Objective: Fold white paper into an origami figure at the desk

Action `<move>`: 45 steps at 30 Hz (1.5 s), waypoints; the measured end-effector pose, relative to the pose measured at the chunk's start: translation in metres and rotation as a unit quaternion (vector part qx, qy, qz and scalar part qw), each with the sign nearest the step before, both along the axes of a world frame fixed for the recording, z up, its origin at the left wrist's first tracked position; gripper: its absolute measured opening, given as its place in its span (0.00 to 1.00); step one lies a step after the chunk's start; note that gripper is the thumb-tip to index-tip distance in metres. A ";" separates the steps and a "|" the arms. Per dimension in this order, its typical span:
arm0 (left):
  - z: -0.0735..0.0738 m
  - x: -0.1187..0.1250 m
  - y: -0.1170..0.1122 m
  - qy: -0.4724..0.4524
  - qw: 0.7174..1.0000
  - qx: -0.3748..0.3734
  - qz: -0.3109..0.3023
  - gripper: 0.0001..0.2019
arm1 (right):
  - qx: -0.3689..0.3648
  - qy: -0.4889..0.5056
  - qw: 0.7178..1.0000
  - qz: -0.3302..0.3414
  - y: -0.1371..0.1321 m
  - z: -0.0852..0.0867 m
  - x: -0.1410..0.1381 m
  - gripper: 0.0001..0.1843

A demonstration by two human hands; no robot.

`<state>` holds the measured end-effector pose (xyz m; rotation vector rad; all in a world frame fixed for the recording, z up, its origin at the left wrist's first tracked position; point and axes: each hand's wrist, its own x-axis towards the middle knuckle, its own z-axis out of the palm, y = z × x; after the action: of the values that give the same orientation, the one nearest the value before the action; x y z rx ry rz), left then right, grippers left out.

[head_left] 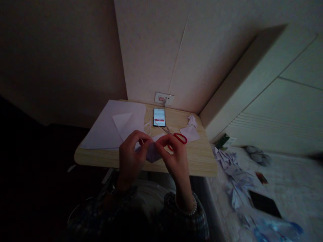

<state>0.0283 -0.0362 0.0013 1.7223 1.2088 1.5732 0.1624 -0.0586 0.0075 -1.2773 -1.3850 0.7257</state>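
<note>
"Where is the small, folded, pale lilac paper [152, 154] held?"
"Between the bare left hand [130, 154] and bare right hand [177, 156]; it is pinched by both at the fingertips."
"How is it shaped?"
"It is creased; a blunt point is turned downward."

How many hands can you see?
2: the left hand pinches the left side of the folded paper, and the right hand pinches its right side. No other hands show.
</note>
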 end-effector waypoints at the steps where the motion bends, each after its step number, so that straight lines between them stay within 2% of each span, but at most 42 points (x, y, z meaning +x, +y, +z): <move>1: 0.000 -0.002 0.000 -0.002 1.000 0.003 0.013 0.07 | -0.003 0.000 1.000 -0.002 0.000 0.000 0.001 0.05; 4: 0.000 -0.008 0.003 -0.011 0.999 -0.012 0.033 0.06 | -0.005 -0.007 1.000 -0.008 0.002 0.000 0.004 0.05; 8: 0.001 -0.012 0.004 -0.005 0.999 -0.032 0.023 0.06 | 0.002 0.004 1.000 0.016 0.002 0.001 0.003 0.04; 11: 0.004 -0.009 0.003 -0.022 0.999 -0.047 -0.003 0.05 | 0.002 0.030 0.999 0.018 0.002 -0.001 0.001 0.04; 15: 0.006 -0.007 0.004 -0.098 0.988 -0.095 -0.065 0.04 | 0.018 0.088 0.996 -0.016 0.003 -0.006 0.001 0.04; 18: 0.006 -0.008 0.006 -0.124 0.984 -0.109 -0.071 0.03 | 0.018 0.107 0.994 0.000 0.003 -0.006 0.002 0.03; 21: 0.004 -0.011 0.007 -0.095 0.986 -0.110 -0.085 0.04 | 0.023 0.103 0.994 0.014 0.003 -0.004 0.002 0.02; 28: 0.005 -0.011 0.007 -0.015 0.988 -0.087 -0.129 0.04 | 0.041 0.059 0.997 -0.005 0.000 0.001 0.001 0.04; 38: 0.011 -0.006 0.007 0.022 0.990 -0.036 -0.131 0.03 | 0.086 -0.037 0.995 -0.030 0.000 0.001 0.001 0.05; 45: 0.011 -0.009 0.006 0.013 0.987 -0.057 -0.151 0.04 | 0.097 -0.049 0.992 -0.059 -0.005 0.002 0.003 0.06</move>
<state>0.0195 -0.0298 0.0123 1.7617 0.9747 1.2826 0.1651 -0.0638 0.0092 -1.2419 -1.4092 0.4415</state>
